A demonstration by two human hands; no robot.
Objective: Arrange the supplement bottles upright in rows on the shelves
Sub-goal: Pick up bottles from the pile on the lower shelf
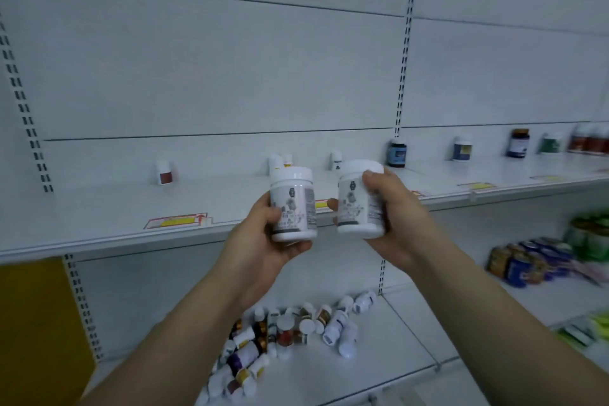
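White plastic throughout, seen from the head camera: two matching supplement jars, squat cylinders with wide screw lids and pale printed labels, the print too blurred to read. Left jar (pixel 293 204) gripped upright in the left hand (pixel 263 241), fingers and thumb curled round the lower body, base close to the palm. Right jar (pixel 357 204) clasped in the right hand (pixel 395 217), digits wrapped round its side, one fingertip up by the lid. Both held in the air just in front of the upper shelf (pixel 99 208), near each other but apart, not yet set down.

Probably light and rigid, with slick glossy walls. Best taken round the middle of the body rather than by the lid, then lowered flat onto the base. Not fragile by the look, though easy to topple once packed in a tight row.

Painted white metal for the shelving, smooth and flat, with red-and-yellow price tags (pixel 176 220) along the front lip. A few small bottles (pixel 164 171) standing well apart along the back of the upper level. On the lower shelf (pixel 412 339), a jumbled pile of bottles (pixel 280 339) lying on their sides, white and dark amber, round caps pointing every way
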